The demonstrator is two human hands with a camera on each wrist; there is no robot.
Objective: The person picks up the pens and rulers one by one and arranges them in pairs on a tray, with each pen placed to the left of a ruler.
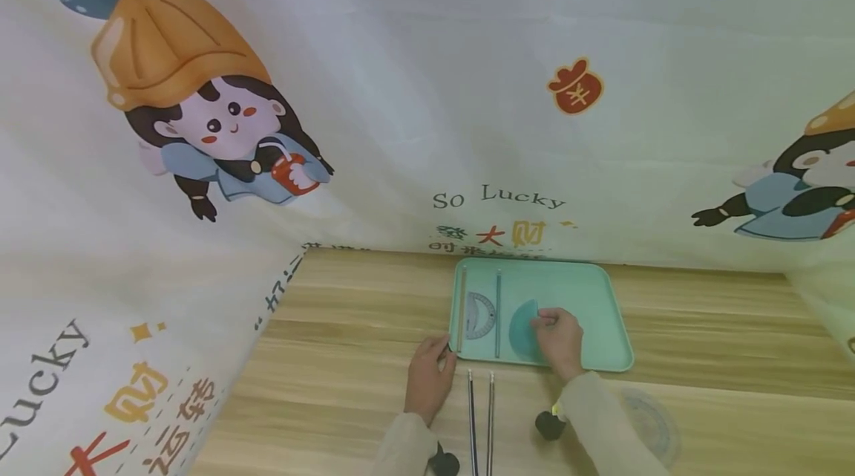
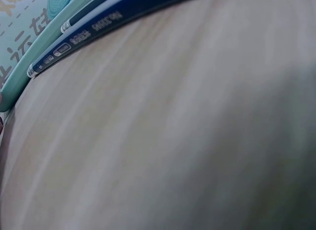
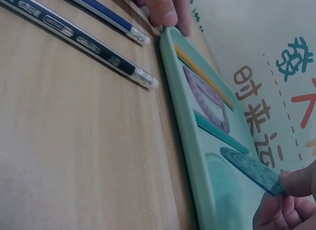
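My right hand (image 1: 559, 338) pinches a teal semicircular protractor (image 1: 523, 331) by its edge, over the mint-green tray (image 1: 604, 313). In the right wrist view the protractor (image 3: 252, 170) is tilted up, its far end low over the tray. At the near left corner of the tray, my left hand (image 1: 430, 376) holds the rim between thumb and fingers. Inside the tray lie a yellow pencil (image 1: 462, 309), a clear purplish protractor (image 1: 479, 315) and a teal pencil (image 1: 498, 313), side by side. The left wrist view shows mostly tabletop, with the tray's rim (image 2: 19, 84) at the edge.
Two dark pencils, one blue (image 3: 106, 13) and one black and silver (image 3: 81, 42), lie on the wooden table in front of the tray. A clear protractor (image 1: 648, 424) lies near my right forearm. Printed white cloth (image 1: 401, 127) hangs behind and at the sides.
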